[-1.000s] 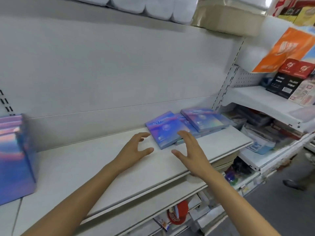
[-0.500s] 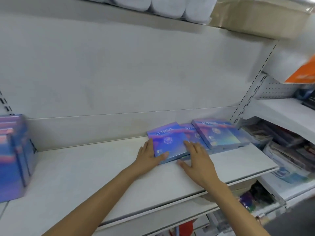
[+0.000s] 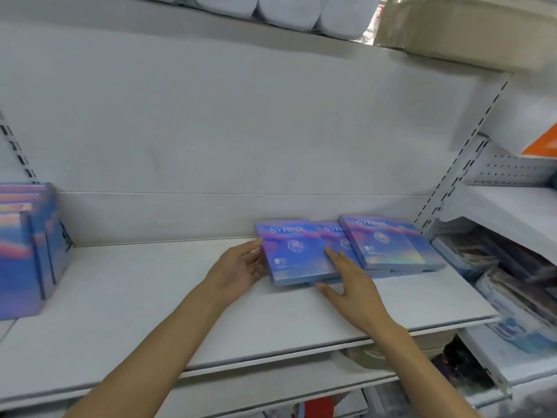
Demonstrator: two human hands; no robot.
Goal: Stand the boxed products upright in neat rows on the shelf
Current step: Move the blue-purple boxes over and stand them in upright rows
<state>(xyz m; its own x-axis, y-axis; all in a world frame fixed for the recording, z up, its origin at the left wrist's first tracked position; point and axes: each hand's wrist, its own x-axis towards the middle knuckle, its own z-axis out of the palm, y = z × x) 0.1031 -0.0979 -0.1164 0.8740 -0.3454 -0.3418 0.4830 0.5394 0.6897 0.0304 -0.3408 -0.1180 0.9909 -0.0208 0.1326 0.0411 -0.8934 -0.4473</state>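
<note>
On the white shelf point(image 3: 126, 300), three flat blue "SYRINX" boxes lie overlapping toward 2 o'clock from the hands, the nearest box point(image 3: 297, 254) on top at the left, the middle box point(image 3: 337, 238) half covered and the right box point(image 3: 388, 245) lying over it, while upright boxes point(image 3: 28, 248) of the same colours stand at the shelf's 9 o'clock end. The left hand point(image 3: 238, 271) now presses its spread grip against the nearest box's left edge, where half a second ago its fingers lay on top. The right hand point(image 3: 351, 282) rests its open grip on the box's near right corner, much as before, thumb at the front edge.
</note>
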